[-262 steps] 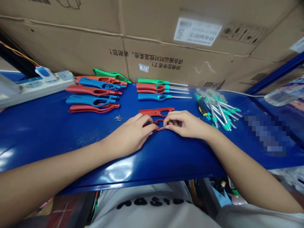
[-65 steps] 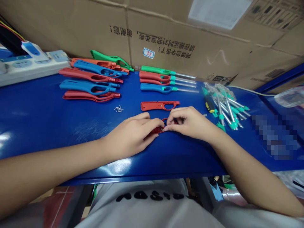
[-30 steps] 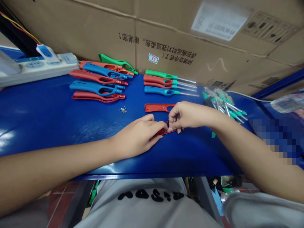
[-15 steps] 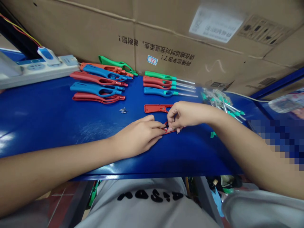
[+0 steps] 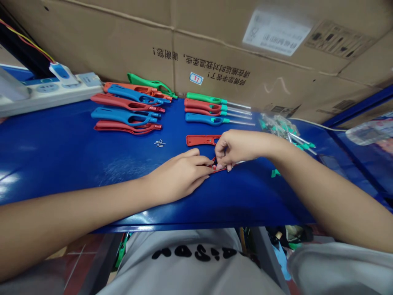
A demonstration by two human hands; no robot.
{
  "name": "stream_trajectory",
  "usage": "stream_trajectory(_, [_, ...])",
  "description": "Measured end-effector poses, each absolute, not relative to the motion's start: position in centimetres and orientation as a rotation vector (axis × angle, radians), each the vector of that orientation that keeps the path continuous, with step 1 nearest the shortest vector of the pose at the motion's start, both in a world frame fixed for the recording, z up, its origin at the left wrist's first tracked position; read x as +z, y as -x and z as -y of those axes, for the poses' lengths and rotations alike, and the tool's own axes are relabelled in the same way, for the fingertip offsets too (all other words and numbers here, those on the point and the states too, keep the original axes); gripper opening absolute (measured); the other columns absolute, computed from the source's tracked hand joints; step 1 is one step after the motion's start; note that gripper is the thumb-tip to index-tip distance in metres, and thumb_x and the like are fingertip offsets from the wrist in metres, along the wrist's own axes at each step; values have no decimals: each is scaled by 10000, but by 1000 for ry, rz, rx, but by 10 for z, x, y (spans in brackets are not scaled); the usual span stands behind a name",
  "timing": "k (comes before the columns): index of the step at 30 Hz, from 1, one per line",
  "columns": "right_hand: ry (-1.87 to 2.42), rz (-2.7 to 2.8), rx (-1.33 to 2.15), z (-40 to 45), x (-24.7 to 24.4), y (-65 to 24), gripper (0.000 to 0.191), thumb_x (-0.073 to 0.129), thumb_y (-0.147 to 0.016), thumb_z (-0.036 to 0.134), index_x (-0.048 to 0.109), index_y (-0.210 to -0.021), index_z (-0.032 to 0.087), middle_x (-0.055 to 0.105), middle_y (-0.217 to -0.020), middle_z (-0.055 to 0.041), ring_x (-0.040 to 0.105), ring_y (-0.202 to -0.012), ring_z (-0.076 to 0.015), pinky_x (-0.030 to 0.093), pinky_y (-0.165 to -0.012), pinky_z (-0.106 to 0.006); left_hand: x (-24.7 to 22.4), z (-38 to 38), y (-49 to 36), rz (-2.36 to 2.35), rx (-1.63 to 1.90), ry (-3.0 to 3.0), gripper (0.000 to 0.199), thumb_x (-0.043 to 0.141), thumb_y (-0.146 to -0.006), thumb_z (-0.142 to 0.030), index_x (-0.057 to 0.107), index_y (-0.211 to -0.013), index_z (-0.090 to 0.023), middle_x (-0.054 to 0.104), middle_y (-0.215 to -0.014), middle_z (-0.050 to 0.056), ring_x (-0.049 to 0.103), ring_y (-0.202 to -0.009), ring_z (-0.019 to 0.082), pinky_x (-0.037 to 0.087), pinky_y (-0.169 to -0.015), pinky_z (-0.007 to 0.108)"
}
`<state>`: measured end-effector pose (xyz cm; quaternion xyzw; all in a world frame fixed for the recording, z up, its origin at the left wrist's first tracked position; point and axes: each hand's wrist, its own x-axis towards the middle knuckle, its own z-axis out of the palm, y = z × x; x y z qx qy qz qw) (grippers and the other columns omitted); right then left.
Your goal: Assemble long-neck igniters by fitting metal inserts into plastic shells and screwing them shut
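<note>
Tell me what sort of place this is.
Probably a small assembly workbench: loose screws or pins lie on the blue table, coloured lighter-like handles are stacked beside them, and metal tubes with green fittings are heaped to the right.

Creased, printed cardboard (image 5: 123,49) stands along the far edge of the blue bench (image 5: 61,151). A blue bar (image 5: 356,107) slants by the far right corner. Light glares near the left edge. Below the near edge show red floor tiles (image 5: 72,266) and grey legs (image 5: 102,254).
</note>
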<state>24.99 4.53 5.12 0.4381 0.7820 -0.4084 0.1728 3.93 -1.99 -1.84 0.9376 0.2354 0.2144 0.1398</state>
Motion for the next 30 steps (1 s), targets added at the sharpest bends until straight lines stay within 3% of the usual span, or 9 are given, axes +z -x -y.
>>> stream_trajectory(6, [-1219,-2222,-1160,-48,51,-253,103,689,-775,269,725,-734,181,764,-716,-34,737,-699,-182,508,-609,-230,-19,20,-39,-667,627,-2709,235,533,-997,-150,731,-1123,-159,722,-1118,88,615,-981,217,514,-894,352])
stream_trajectory(14, [-1260,-2288,-973,-38,52,-245,100,635,-772,184,666,-677,183,716,-611,-12,711,-629,-165,450,-558,-219,-19,20,-39,-669,621,-2706,287,510,-1009,-160,697,-1225,-177,712,-1148,89,602,-1008,222,520,-894,356])
stream_trajectory(24, [-1218,-2212,-1226,-48,56,-261,214,694,-803,403,740,-789,195,758,-718,-30,719,-734,-190,499,-652,-253,-18,20,-39,-667,622,-2710,269,499,-1014,-161,724,-1161,-165,717,-1137,92,611,-1000,219,521,-892,356])
stream_trajectory(30, [-1224,-2319,-1242,-42,52,-266,224,665,-838,395,730,-867,183,718,-719,-20,630,-623,-146,465,-595,-252,-17,21,-39,-690,617,-2711,258,501,-1016,-164,736,-1122,-176,720,-1120,93,612,-1009,218,524,-902,359])
